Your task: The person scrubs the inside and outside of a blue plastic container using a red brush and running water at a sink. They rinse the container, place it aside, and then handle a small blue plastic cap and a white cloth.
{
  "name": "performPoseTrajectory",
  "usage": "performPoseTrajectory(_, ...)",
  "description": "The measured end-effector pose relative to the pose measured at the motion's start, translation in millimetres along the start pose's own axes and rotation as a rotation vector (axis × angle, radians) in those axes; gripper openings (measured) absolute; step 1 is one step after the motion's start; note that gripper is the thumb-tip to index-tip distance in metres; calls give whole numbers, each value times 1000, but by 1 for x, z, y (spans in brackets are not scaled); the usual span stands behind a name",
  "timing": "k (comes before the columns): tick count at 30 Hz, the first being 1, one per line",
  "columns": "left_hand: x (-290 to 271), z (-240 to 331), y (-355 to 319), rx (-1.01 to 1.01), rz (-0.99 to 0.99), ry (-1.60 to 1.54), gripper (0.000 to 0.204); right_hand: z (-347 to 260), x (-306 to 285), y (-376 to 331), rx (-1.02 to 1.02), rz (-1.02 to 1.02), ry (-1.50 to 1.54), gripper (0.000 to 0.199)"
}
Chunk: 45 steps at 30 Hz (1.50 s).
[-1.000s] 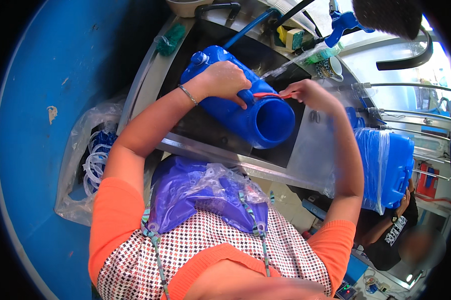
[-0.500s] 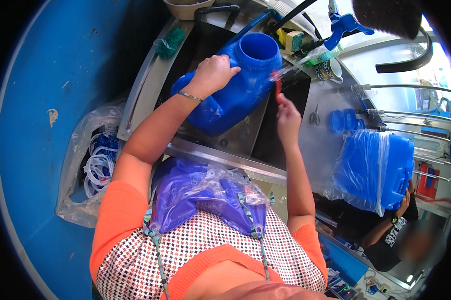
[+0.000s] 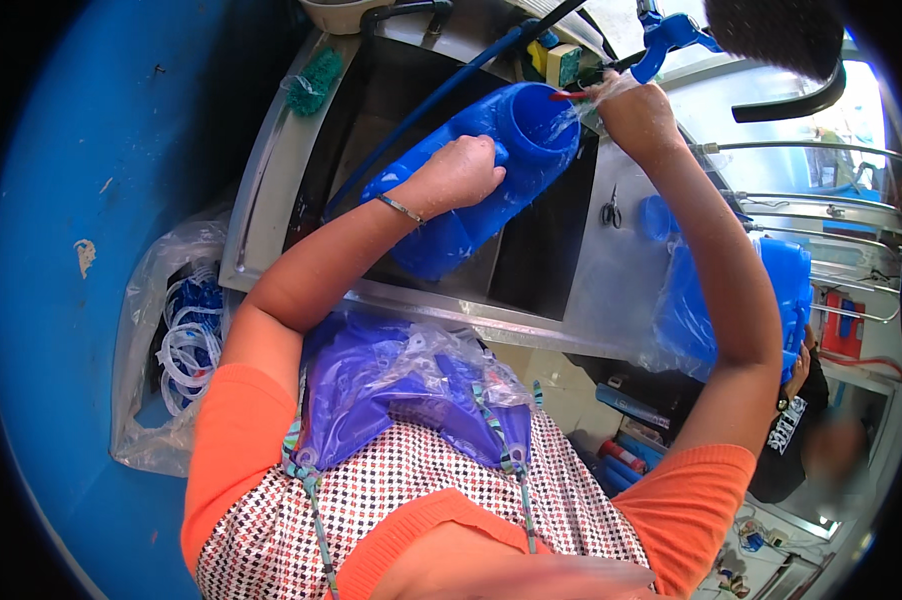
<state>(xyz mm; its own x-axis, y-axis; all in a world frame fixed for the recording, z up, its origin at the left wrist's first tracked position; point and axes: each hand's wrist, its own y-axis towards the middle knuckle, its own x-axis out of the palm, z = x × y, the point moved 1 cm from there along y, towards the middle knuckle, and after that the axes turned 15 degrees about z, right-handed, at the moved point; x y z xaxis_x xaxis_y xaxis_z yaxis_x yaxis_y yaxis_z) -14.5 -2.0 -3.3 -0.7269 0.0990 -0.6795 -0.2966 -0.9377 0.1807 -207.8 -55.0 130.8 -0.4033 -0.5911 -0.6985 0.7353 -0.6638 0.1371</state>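
A blue plastic jug [image 3: 441, 240] lies tilted over the sink [image 3: 401, 300], its wide round mouth turned up and to the right. My left hand [image 3: 458, 178] is closed around the handle at its top. Beside the mouth, my right hand [image 3: 643, 118] is closed on a thin red tool [image 3: 569, 96], whose end reaches over the rim. Water splashes around those fingers and streams into the jug. What sort of tool it is cannot be made out. Just beyond my right hand is a blue tap [image 3: 666, 42].
A green scrubber [image 3: 313, 82] rests on the sink's left ledge, and a yellow-green sponge [image 3: 563, 64] stands behind. Scissors [image 3: 611, 208] and a blue cap [image 3: 656, 215] lie on the right counter. Beyond my right forearm, a co-worker's hand [image 3: 797, 372] touches a plastic-wrapped blue container [image 3: 786, 290].
My right hand has moved up and away, from the jug's right side to beside its mouth near the tap. The jug has tipped further right, and water now enters it.
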Motion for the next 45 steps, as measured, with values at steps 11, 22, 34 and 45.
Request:
performPoseTrajectory(11,21,14,-6,-440,-216,-653,30,-19,-48,39,88,-570,114,13)
performPoseTrajectory(22,24,20,-10,-354,-256,-588,34,-22,-43,30,106,-725,244,16)
performPoseTrajectory(34,4,6,26,156,-187,51,54,4,-4,-6,74,-148,10,16)
performPoseTrajectory(45,-16,-1,69,380,-170,388,69,-24,-15,-33,-289,259,111,17)
